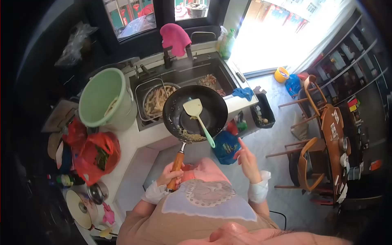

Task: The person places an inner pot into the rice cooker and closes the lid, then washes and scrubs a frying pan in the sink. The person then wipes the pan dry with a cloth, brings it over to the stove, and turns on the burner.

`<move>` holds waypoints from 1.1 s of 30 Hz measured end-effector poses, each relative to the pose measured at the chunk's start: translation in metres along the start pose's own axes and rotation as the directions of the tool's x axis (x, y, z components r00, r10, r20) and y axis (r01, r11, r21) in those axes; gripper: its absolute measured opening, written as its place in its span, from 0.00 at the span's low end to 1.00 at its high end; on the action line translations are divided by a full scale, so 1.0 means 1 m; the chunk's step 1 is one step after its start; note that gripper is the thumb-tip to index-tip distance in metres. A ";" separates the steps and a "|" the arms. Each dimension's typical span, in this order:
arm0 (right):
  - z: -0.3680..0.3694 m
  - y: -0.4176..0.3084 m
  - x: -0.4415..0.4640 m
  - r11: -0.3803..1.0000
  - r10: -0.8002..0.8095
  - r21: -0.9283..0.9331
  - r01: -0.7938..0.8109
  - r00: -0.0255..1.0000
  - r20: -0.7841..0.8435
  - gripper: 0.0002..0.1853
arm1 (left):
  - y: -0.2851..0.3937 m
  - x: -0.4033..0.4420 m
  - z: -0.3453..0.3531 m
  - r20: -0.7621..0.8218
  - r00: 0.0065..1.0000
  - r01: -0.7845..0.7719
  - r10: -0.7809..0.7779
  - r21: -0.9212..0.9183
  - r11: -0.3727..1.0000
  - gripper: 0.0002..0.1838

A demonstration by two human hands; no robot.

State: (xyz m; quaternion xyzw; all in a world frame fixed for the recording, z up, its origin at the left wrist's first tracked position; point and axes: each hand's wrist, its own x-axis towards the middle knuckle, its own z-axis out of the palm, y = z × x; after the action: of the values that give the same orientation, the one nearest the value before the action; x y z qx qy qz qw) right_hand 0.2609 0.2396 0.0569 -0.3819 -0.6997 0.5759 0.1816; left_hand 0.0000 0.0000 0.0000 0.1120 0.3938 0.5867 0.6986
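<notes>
The pan point(214, 107) is in the middle of the frame, face up over the front edge of the sink point(185, 73), borne by its wooden handle point(178, 160); whether its base touches the edge cannot be told. The likeliest trouble is the spatula point(193, 107): its head lies loose inside, while its green grip point(207, 134) crosses the lower right rim and sticks out past it. A tilt of the pan to that side, or a brush from the right hand point(248, 161), could tip it onto the floor or the blue bag point(227, 153) just below. The food scraps point(192, 135) by the near rim could spill too if the pan dips toward the body. With one hand bearing the weight from the end, a roll of the wrist would be enough to cause either. A swing to the left could knock the food strips point(157, 100) in the left part of the sink. The left hand point(168, 175), at lower centre-left, has its fingers closed round the wood, part of which shows beyond them. The right hand, right of centre and beyond the blue bag, holds nothing that can be seen: the index finger points up and outward, the other fingers are partly bent, and it appears apart from the pan and spatula.
</notes>
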 end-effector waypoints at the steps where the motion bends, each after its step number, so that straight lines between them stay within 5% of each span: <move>1: -0.009 0.000 0.007 1.000 -0.009 -0.008 0.008 0.999 -0.049 0.24 | -0.002 0.002 -0.004 -0.020 1.000 -0.014 0.013 -0.014 1.000 0.17; 3: -0.039 -0.012 0.088 1.000 0.012 -0.021 -0.013 0.997 -0.081 0.23 | 0.030 0.047 -0.011 -0.057 0.998 -0.011 0.008 -0.053 0.999 0.17; 5: -0.061 -0.019 0.166 0.892 -0.280 -0.397 0.218 0.954 -0.106 0.21 | 0.049 0.081 -0.014 -0.094 0.996 0.000 -0.010 -0.102 0.995 0.16; 9: -0.083 -0.020 0.340 0.632 -0.293 -0.718 0.290 0.948 0.125 0.22 | 0.090 0.156 -0.020 -0.137 0.990 -0.009 -0.016 -0.178 0.984 0.15; 11: -0.078 -0.028 0.416 0.658 -0.166 -0.702 0.271 0.962 0.215 0.22 | 0.106 0.191 -0.020 -0.200 0.973 0.060 -0.113 -0.252 0.966 0.15; 17: -0.028 -0.010 0.609 0.522 -0.249 -0.597 0.609 0.779 0.576 0.22 | 0.121 0.302 -0.061 -0.186 0.976 0.058 -0.115 -0.286 0.956 0.14; 19: 0.007 -0.003 0.650 0.367 -0.388 -0.509 0.779 0.625 0.677 0.24 | 0.129 0.329 -0.069 -0.216 0.964 0.091 -0.157 -0.287 0.954 0.14; 23: 0.077 -0.017 0.712 0.241 -0.315 -0.496 0.834 0.551 0.773 0.30 | 0.135 0.359 -0.074 -0.247 0.947 0.118 -0.208 -0.335 0.935 0.16; 25: 0.110 -0.027 0.735 0.131 -0.241 -0.499 0.857 0.515 0.822 0.36 | 0.130 0.368 -0.086 -0.285 0.940 0.146 -0.187 -0.161 0.976 0.16; 30: 0.156 -0.066 0.770 0.421 -0.077 -0.448 0.789 0.523 0.849 0.36 | 0.134 0.382 -0.112 -0.343 0.915 0.166 -0.212 -0.158 0.973 0.18; 32: 0.182 -0.028 0.799 0.912 -0.006 -0.188 0.365 0.470 0.883 0.35 | 0.125 0.388 -0.130 -0.347 0.911 0.186 -0.225 -0.142 0.972 0.18; 33: 0.187 0.038 0.806 0.916 0.005 -0.188 0.354 0.459 0.889 0.35 | 0.125 0.391 -0.141 -0.335 0.916 0.198 -0.221 -0.102 0.975 0.19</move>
State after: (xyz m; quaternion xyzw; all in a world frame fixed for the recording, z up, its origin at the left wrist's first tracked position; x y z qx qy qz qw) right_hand -0.3743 0.7163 -0.1792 0.0154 -0.8186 0.5336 -0.2120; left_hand -0.1865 0.3481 -0.1804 -0.0583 0.5001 0.5318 0.6809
